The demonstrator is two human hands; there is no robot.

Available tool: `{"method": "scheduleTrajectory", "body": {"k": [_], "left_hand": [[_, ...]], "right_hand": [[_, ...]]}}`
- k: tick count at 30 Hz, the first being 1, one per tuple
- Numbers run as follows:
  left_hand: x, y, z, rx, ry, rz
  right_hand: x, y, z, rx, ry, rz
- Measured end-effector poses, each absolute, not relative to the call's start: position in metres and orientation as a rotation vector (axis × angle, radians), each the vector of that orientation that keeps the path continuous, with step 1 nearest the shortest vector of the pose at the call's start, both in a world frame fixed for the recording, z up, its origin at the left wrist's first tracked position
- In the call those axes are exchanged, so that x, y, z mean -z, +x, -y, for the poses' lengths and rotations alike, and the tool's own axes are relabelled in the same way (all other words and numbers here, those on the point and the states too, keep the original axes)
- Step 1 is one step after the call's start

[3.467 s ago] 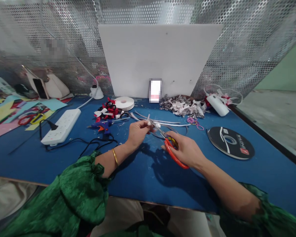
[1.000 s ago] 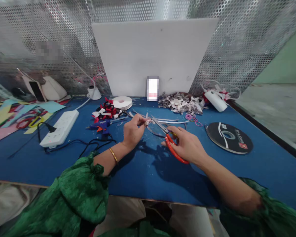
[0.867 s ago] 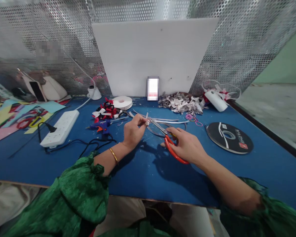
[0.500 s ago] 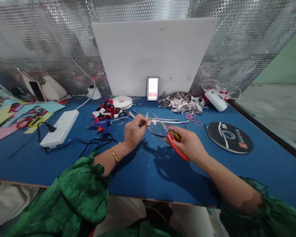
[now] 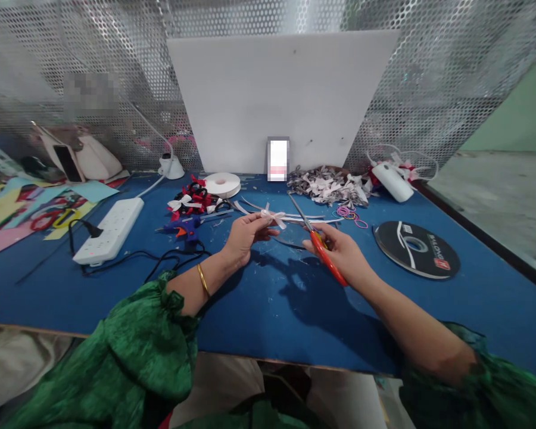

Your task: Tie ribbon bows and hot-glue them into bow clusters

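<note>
My left hand (image 5: 245,236) pinches a small white ribbon bow (image 5: 273,216) above the blue table (image 5: 259,298). A gold bangle sits on that wrist. My right hand (image 5: 343,253) grips red-handled scissors (image 5: 315,238), whose closed blades point up and away to the right of the bow, not touching it. Strips of white ribbon (image 5: 295,217) lie on the table just behind both hands.
A white ribbon roll (image 5: 223,185), a heap of red, black and white bows (image 5: 195,201), a blue glue gun (image 5: 185,226) and a white power strip (image 5: 109,230) lie left. A pile of white bows (image 5: 328,187), small elastic bands (image 5: 352,215) and a black disc (image 5: 417,249) lie right. A white board (image 5: 281,101) stands behind.
The scissors have drawn away from the bow to the right, blades now closed and raised. My left hand has lifted the bow slightly, and its tails show free.
</note>
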State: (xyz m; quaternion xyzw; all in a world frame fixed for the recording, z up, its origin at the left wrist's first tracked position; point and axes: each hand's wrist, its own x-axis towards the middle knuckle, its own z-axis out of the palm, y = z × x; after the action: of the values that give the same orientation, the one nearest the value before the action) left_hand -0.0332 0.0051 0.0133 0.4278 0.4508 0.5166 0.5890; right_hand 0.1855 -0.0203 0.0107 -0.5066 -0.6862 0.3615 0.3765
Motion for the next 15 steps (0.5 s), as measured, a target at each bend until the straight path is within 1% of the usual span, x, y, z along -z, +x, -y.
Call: {"method": "scheduleTrajectory", "body": {"k": [3,7,15], "left_hand": [[-0.0152,-0.0327,-0.0043,-1.178,0.872,-1.006],[-0.0166,-0.0324,-0.0047,-1.166,0.796,-1.006],[-0.0103,-0.0339,-0.0073,-1.197,0.83,-1.061]], "right_hand": [[-0.0098,0.1846,0.0194,-0.99,-1.299,1.71],[-0.0065,0.1859,0.0179,-0.946,-1.315,1.713],[-0.0026,0.1873,0.0176,-0.84,-1.295,1.794]]}}
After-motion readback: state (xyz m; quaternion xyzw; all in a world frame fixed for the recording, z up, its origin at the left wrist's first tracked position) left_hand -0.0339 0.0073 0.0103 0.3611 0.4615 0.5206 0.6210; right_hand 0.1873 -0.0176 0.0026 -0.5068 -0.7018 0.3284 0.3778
